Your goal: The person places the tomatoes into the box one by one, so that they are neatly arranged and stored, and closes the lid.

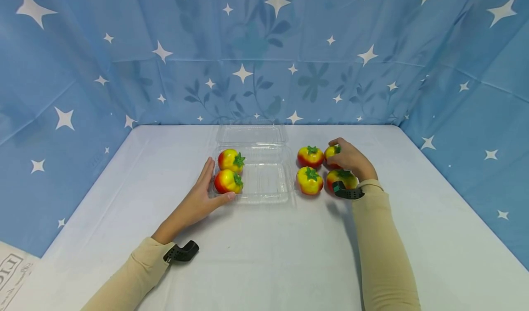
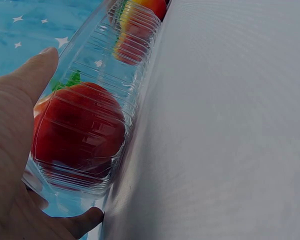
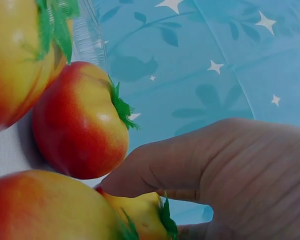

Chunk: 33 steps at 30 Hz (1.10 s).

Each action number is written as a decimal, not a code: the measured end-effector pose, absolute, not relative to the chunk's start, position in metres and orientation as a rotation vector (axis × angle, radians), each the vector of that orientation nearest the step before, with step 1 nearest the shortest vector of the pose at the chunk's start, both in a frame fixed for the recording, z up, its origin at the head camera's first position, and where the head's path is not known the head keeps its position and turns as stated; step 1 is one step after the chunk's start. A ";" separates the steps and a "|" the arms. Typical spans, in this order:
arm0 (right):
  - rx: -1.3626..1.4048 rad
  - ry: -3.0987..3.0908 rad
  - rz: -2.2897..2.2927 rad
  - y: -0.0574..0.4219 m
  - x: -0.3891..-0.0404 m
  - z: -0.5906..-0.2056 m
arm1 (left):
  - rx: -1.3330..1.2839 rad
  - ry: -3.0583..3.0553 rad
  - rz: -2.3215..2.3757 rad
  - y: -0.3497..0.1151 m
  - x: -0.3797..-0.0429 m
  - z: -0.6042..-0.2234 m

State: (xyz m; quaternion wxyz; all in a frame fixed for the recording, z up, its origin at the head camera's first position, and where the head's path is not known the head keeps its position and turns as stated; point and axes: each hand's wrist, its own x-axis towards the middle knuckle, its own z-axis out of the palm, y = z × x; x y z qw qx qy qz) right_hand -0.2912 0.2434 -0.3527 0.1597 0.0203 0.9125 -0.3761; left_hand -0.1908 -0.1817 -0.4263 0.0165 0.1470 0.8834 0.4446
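My left hand (image 1: pixel 201 201) rests at the left end of a clear plastic clamshell box (image 1: pixel 264 196), fingers along its side and thumb at the front edge. Inside that end sit two toy fruits, a rear one (image 1: pixel 229 160) and a front one (image 1: pixel 226 182), red and yellow with green leafy tops. My right hand (image 1: pixel 351 159) curls its fingers and thumb around another such fruit (image 1: pixel 330 152), at the back right of a cluster; the right wrist view shows the thumb against this fruit (image 3: pixel 140 212), partly hidden.
Three more fruits stand close by: one at the back left (image 1: pixel 311 156), one at the front left (image 1: pixel 310 181) and one under my right wrist (image 1: pixel 336 178). Behind the box its clear lid (image 1: pixel 251 134) lies folded open. A blue star-patterned curtain (image 1: pixel 256 40) borders the white table (image 1: pixel 264 256).
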 end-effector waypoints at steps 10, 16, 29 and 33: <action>0.090 2.638 -1.101 0.244 -0.292 -0.356 | 0.459 2.747 1.382 -0.182 -0.190 -0.425; 0.087 2.647 -1.096 0.246 -0.292 -0.356 | 0.450 2.744 1.380 -0.181 -0.190 -0.425; -0.003 2.722 -1.187 0.249 -0.286 -0.341 | 0.445 2.744 1.375 -0.182 -0.191 -0.425; -0.040 2.738 -1.222 0.249 -0.285 -0.337 | 0.448 2.746 1.375 -0.182 -0.190 -0.424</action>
